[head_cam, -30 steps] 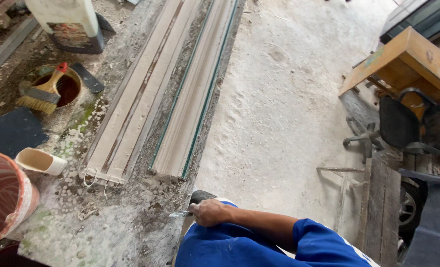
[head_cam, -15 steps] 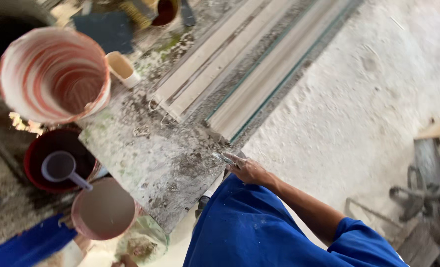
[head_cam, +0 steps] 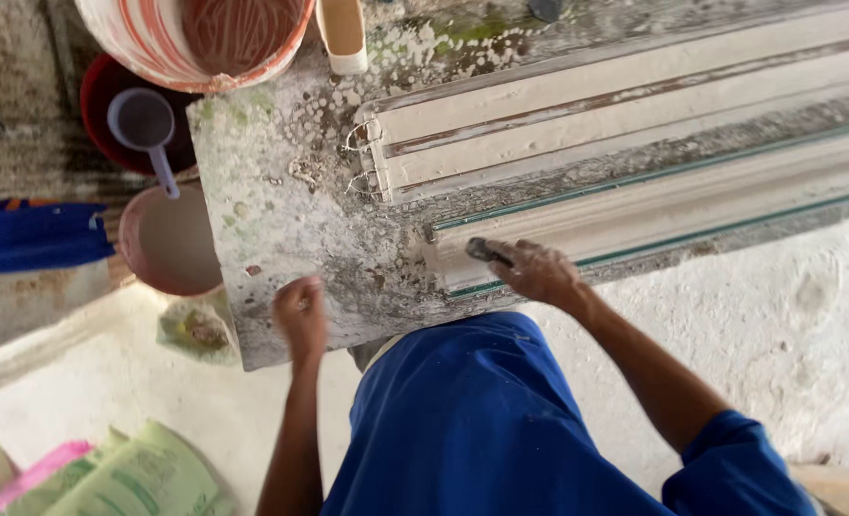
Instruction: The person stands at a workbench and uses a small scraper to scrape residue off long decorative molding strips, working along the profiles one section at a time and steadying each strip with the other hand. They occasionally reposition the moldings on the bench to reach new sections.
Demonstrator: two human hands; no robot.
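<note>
My right hand (head_cam: 537, 272) grips a small dark scraper tool (head_cam: 487, 251) pressed against the near end of a long white plaster moulding (head_cam: 692, 205) lying in a green-edged mould on the stained worktable (head_cam: 291, 229). A second, wider white moulding (head_cam: 587, 110) with wire loops at its end lies beyond it. My left hand (head_cam: 300, 311) is closed in a loose fist at the table's near edge, with nothing visible in it. I wear a blue shirt.
A red-streaked white bucket (head_cam: 200, 38) and a small cream container (head_cam: 341, 33) stand at the table's far left. Beside the table are a pink basin (head_cam: 167, 244), a dark red basin holding a purple scoop (head_cam: 148, 129), blue cloth (head_cam: 33, 234), and green and pink sacks (head_cam: 109, 473).
The view has swung left and closer over the table's end. My right hand has moved onto the end of the near moulding with the tool. My left hand has come into view.
</note>
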